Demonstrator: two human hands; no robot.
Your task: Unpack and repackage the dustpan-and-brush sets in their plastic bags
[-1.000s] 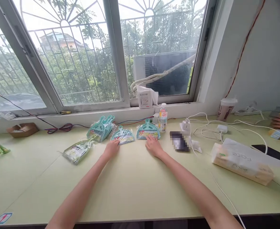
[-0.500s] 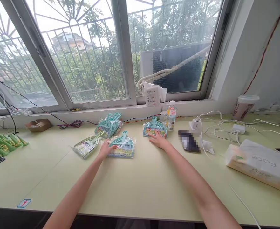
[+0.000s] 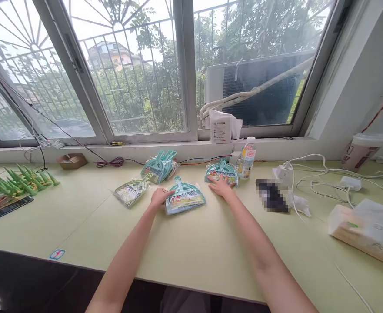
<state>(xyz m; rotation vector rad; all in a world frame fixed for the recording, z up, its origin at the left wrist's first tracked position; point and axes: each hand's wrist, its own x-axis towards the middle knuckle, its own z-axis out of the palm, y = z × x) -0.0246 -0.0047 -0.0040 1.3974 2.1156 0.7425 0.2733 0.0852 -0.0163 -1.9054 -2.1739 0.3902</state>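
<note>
My left hand [image 3: 159, 197] pinches the left edge of a wrapped teal dustpan and brush set [image 3: 185, 199], which sits slightly turned at mid-table with its handle pointing away from me. With fingers spread, my right hand [image 3: 221, 186] lies on another wrapped teal dustpan and brush set [image 3: 223, 168] farther back. Left of my left hand is a dustpan and brush set with an olive-green handle [image 3: 131, 191], also in clear plastic. Behind it several teal sets [image 3: 160, 167] overlap in a pile.
A drink bottle [image 3: 247, 157] stands close to the right set. Farther right are a blurred dark object [image 3: 272, 195], white cables and chargers [image 3: 282, 173], a tissue pack [image 3: 367, 230] and a lidded cup [image 3: 362, 152]. Green spiky pieces [image 3: 24, 180] and a small cardboard box [image 3: 71, 161] lie left.
The view has turned left. My left hand has shifted the middle dustpan set a little right and turned it slightly, away from the olive-green one. My right hand stays on its set.
</note>
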